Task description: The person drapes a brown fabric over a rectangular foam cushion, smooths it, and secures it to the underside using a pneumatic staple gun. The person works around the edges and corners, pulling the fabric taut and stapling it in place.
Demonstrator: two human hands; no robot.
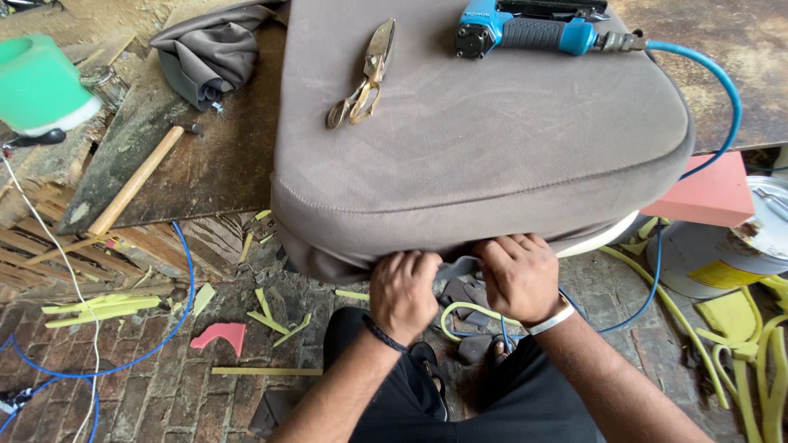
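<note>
A large cushion covered in taupe fabric (484,139) lies on a worn wooden table and overhangs its near edge. My left hand (402,291) and my right hand (519,275) both grip the loose fabric edge (455,267) under the cushion's front rim, knuckles up, close together. A dark band circles my left wrist and a white one my right. On top of the cushion rest brass-coloured scissors (365,78) and a blue pneumatic stapler (525,29) with a blue air hose (722,90).
A wooden-handled hammer (135,180) and a bundle of spare taupe fabric (213,49) lie on the table (205,164) at left. A green cup (41,82) stands far left. A pink foam block (706,197), a metal can (739,246) and yellow foam strips (739,328) sit at right on the brick floor.
</note>
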